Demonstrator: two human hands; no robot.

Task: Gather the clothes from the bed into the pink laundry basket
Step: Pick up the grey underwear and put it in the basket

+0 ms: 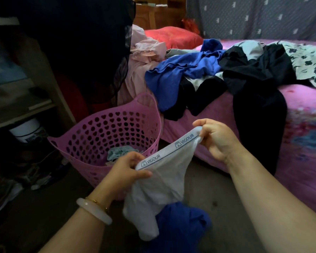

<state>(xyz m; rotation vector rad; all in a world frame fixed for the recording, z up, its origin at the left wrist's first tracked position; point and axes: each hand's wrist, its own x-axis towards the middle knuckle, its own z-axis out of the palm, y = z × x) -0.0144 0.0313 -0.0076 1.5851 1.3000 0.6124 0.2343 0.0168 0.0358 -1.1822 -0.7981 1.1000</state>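
I hold a pair of white underpants (161, 181) by its printed waistband, stretched between both hands just right of the pink laundry basket (98, 128). My left hand (128, 168) pinches the band's lower end; my right hand (215, 139) grips the upper end. The basket stands on the floor with a little grey-green cloth (119, 154) at its bottom. On the bed (303, 147) lie a blue garment (173, 73), black clothes (257, 84), a white black-patterned piece (310, 61) and pale pink clothes (144, 57).
A blue cloth (181, 229) hangs below the underpants, close to me. A dark garment (91, 42) hangs at the upper left above the basket. Wooden shelves (26, 106) with a white bucket (27, 130) stand at the left. A red pillow (173, 37) lies at the bed's head.
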